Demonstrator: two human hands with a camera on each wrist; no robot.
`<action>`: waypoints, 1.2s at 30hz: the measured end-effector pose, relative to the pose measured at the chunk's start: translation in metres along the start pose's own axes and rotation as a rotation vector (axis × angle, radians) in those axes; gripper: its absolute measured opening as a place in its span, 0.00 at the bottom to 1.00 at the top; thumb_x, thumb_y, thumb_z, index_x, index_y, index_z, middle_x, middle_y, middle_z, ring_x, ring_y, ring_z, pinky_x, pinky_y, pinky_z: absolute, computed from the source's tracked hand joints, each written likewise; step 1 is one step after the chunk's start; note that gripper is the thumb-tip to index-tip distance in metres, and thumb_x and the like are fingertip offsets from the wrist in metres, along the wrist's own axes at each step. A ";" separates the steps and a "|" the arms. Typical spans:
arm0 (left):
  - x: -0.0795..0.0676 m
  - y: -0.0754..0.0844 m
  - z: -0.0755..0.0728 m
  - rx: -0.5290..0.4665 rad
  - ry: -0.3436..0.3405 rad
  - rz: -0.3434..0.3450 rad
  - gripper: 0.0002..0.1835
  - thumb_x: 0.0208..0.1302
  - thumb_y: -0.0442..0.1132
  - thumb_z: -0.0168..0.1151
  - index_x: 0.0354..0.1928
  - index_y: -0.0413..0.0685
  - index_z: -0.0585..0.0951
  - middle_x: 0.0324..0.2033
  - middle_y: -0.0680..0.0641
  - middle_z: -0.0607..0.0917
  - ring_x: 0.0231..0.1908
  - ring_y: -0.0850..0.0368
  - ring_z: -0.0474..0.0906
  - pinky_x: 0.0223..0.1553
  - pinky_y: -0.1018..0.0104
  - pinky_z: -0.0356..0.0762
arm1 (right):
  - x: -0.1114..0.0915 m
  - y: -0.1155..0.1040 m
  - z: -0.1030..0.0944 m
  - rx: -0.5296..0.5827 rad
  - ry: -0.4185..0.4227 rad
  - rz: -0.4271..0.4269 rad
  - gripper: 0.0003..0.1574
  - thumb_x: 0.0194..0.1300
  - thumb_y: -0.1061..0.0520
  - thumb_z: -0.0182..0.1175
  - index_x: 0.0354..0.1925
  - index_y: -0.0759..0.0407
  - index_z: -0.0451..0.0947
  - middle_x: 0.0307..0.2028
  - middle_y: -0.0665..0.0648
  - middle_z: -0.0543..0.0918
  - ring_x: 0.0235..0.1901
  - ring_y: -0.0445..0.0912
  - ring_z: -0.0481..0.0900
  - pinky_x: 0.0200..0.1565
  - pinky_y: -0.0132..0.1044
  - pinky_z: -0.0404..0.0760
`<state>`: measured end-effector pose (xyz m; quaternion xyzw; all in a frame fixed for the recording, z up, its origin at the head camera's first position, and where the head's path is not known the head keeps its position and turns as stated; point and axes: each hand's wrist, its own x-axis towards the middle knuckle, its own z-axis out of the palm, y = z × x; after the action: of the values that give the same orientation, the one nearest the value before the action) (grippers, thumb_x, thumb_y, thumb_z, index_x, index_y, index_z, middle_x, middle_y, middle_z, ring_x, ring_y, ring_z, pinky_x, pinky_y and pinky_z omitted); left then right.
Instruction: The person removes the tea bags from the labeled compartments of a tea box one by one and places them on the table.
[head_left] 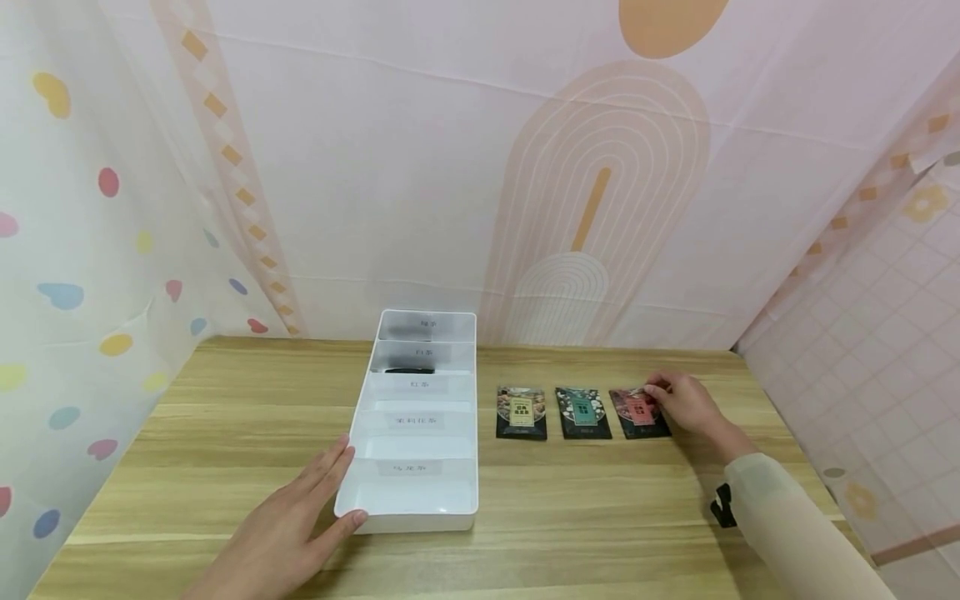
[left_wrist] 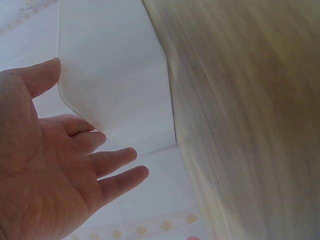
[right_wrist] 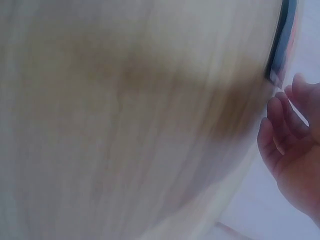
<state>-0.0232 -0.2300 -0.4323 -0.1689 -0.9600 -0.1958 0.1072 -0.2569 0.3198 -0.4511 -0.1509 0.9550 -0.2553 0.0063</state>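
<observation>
One red-labelled packet, right of the teal-labelled packet and yellow-labelled packet, is pinched at its far right corner by the right hand; all are spaced on the table, presumably for easy grasping. Farther left, the white tray is touched around its near left corner by the outstretched left hand, seemingly for steadying.

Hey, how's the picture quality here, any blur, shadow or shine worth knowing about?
Head view: clearest, a small glint inside the white tray, shadow beside the right sleeve; left wrist view: table grain smeared soft; right wrist view: hazy, broad shadow across the table, sachet soft-edged.
</observation>
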 end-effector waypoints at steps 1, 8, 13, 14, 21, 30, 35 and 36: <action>0.000 0.000 0.000 -0.002 -0.001 -0.001 0.41 0.71 0.55 0.68 0.76 0.37 0.69 0.76 0.41 0.69 0.67 0.42 0.76 0.57 0.45 0.81 | -0.001 0.000 -0.001 -0.003 0.007 -0.003 0.09 0.79 0.62 0.58 0.44 0.64 0.84 0.34 0.57 0.86 0.38 0.54 0.83 0.42 0.54 0.82; 0.000 -0.001 0.000 -0.002 -0.009 -0.010 0.41 0.72 0.55 0.68 0.76 0.37 0.69 0.76 0.41 0.69 0.67 0.41 0.76 0.57 0.45 0.80 | -0.005 -0.004 -0.009 0.007 0.062 0.008 0.16 0.81 0.60 0.55 0.54 0.72 0.82 0.46 0.69 0.87 0.43 0.60 0.84 0.46 0.58 0.82; 0.000 -0.001 0.000 0.003 -0.003 -0.011 0.41 0.71 0.55 0.68 0.76 0.37 0.69 0.76 0.41 0.69 0.68 0.42 0.76 0.57 0.45 0.80 | -0.006 -0.014 -0.014 0.013 0.070 0.018 0.18 0.82 0.59 0.55 0.57 0.73 0.81 0.48 0.70 0.86 0.45 0.61 0.84 0.46 0.58 0.82; 0.000 -0.001 0.000 0.006 0.000 -0.008 0.41 0.71 0.55 0.68 0.76 0.37 0.69 0.76 0.41 0.69 0.68 0.42 0.76 0.57 0.45 0.80 | -0.006 -0.015 -0.015 0.015 0.075 0.016 0.18 0.82 0.59 0.55 0.56 0.73 0.81 0.48 0.69 0.87 0.44 0.60 0.84 0.45 0.58 0.82; 0.000 -0.002 0.003 0.011 0.009 0.003 0.41 0.71 0.55 0.69 0.76 0.37 0.69 0.76 0.41 0.70 0.66 0.42 0.77 0.56 0.45 0.81 | -0.006 -0.024 -0.016 0.039 0.085 0.015 0.19 0.82 0.56 0.56 0.57 0.71 0.82 0.47 0.67 0.87 0.45 0.60 0.84 0.46 0.57 0.83; -0.001 -0.003 0.003 0.013 0.010 0.000 0.41 0.71 0.55 0.69 0.76 0.37 0.69 0.75 0.40 0.70 0.66 0.42 0.77 0.56 0.45 0.81 | -0.006 -0.039 -0.015 0.061 0.120 -0.006 0.22 0.82 0.50 0.56 0.57 0.67 0.82 0.46 0.63 0.87 0.42 0.54 0.83 0.40 0.48 0.81; -0.001 -0.003 0.003 0.016 0.011 0.003 0.41 0.71 0.55 0.69 0.76 0.37 0.69 0.76 0.40 0.70 0.66 0.42 0.77 0.56 0.45 0.81 | -0.006 -0.047 -0.013 0.068 0.145 -0.026 0.22 0.82 0.51 0.56 0.59 0.68 0.82 0.46 0.63 0.86 0.42 0.55 0.82 0.40 0.49 0.81; 0.000 -0.002 0.003 0.016 0.011 0.002 0.41 0.71 0.55 0.69 0.76 0.37 0.69 0.76 0.40 0.70 0.66 0.42 0.77 0.56 0.45 0.81 | -0.006 -0.048 -0.013 0.069 0.147 -0.031 0.22 0.82 0.51 0.56 0.59 0.68 0.82 0.47 0.63 0.86 0.43 0.55 0.82 0.41 0.50 0.81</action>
<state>-0.0241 -0.2309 -0.4359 -0.1680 -0.9608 -0.1887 0.1140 -0.2385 0.2885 -0.4162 -0.1464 0.9410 -0.2985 -0.0628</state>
